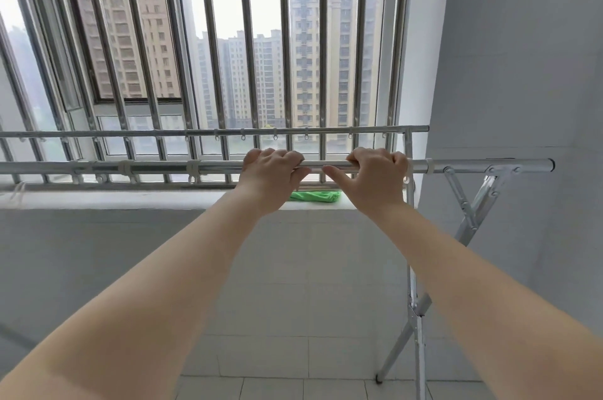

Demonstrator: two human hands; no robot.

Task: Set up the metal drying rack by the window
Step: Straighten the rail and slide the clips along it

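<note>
The metal drying rack stands in front of the barred window [228,40]. Its near top rail [156,167] runs level across the view, with white plastic clips on it. A second rail [208,132] lies farther back, carrying small hanging rings. My left hand [272,176] and my right hand [375,176] both grip the near rail from above, a short gap apart, right of the middle. The rack's crossed legs [414,311] and folding brace [470,200] show at the right end.
A green cloth [315,196] lies on the white windowsill [130,199] behind the rail. A grey wall [522,73] stands close to the rack's right end. Below are a tiled wall and floor tiles [277,390].
</note>
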